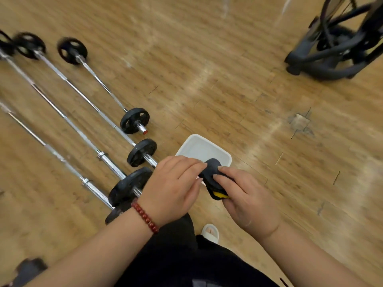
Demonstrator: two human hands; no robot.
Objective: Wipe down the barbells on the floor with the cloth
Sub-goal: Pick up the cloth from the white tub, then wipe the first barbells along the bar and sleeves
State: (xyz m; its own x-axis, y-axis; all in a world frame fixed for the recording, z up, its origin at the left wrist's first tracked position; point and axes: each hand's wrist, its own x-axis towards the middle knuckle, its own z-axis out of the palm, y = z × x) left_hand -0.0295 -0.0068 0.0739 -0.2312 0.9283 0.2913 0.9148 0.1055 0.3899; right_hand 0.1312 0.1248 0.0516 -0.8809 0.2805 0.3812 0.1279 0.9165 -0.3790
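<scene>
The floor [238, 65] was worn wooden strip parquet, scuffed and glossy where pale light streaked across it (with a small square patch [300, 121] set into the boards). A dark metal frame [323, 71] of some equipment stood at far right.

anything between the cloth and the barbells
Nothing visible. The left hand and right hand hold the cloth near the tub; the barbells lie just to their left, with no object between.
</scene>
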